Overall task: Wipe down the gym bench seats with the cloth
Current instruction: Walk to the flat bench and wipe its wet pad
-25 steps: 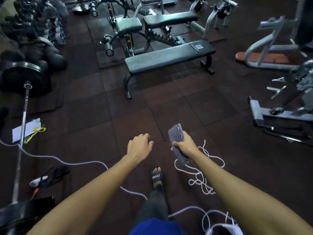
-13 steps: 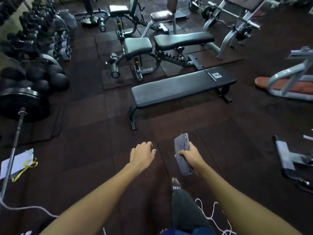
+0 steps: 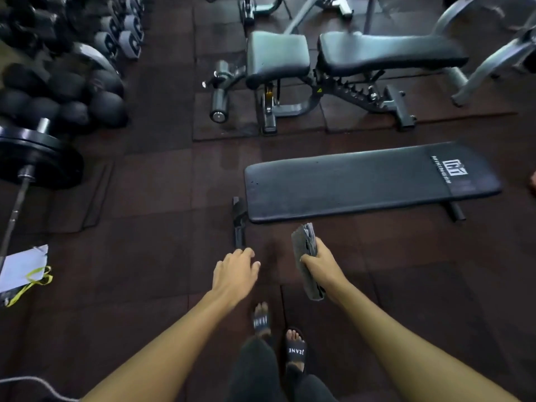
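A flat black bench point(image 3: 356, 184) with a white logo near its right end lies just ahead of me, its near edge a short way beyond my hands. Behind it stands an adjustable bench with a square seat pad point(image 3: 277, 58) and a long back pad point(image 3: 388, 55). My right hand point(image 3: 323, 266) is shut on a folded grey cloth point(image 3: 304, 250), held upright just short of the flat bench. My left hand point(image 3: 236, 272) hangs beside it, fingers loosely apart and holding nothing, near the bench's left foot point(image 3: 239, 224).
A barbell with black plates point(image 3: 37, 161) and rows of dumbbells point(image 3: 66, 91) line the left side. Papers with a yellow band point(image 3: 23, 269) lie on the dark rubber floor at left. Grey machine frames point(image 3: 490, 59) stand at the back right. My sandalled feet point(image 3: 295, 348) are below.
I have walked forward: the flat bench has come from mid-distance to just in front of my hands. The white rope on the floor has dropped out of view. Both hands keep their pose.
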